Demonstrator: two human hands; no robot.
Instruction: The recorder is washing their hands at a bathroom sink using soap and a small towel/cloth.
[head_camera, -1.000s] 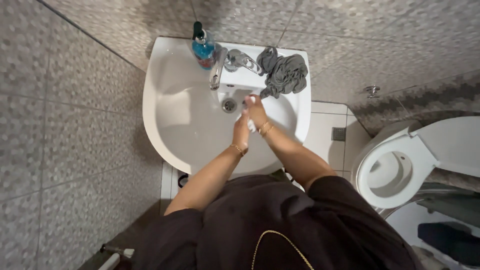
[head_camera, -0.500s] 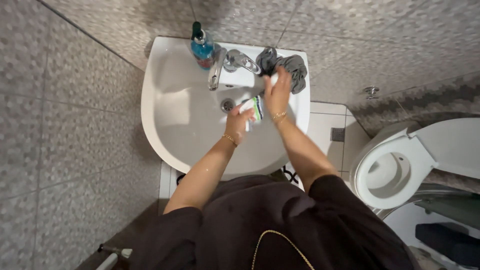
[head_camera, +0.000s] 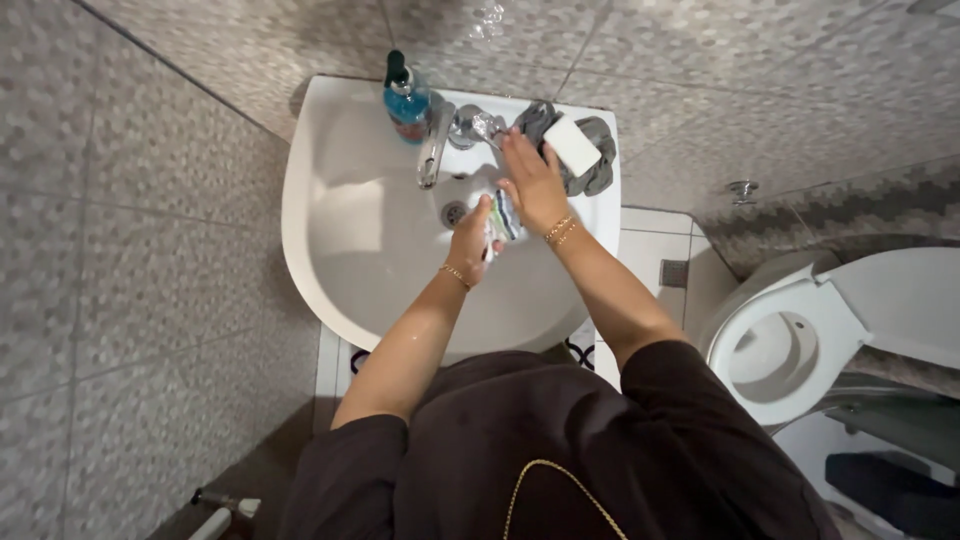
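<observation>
Head view: over the white basin (head_camera: 330, 260) our left hand (head_camera: 470, 243) stays clamped on a small striped packet (head_camera: 503, 216), kept above the drain, while our right hand (head_camera: 535, 180), fingers spread flat, reaches toward the white soap bar (head_camera: 571, 145) resting on the grey cloth (head_camera: 600, 165) beside the tap (head_camera: 435, 150).

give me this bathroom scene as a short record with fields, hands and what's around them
place: white sink against a tiled wall, seen from above
left hand: left hand over the basin, grip closed on a small striped item
right hand: right hand reaching up, fingers on a white bar of soap
under the soap: grey cloth on the sink rim
tap: metal tap at the back of the basin
bottle: blue pump bottle left of the tap
nearby: white toilet, seat up, at the right
</observation>
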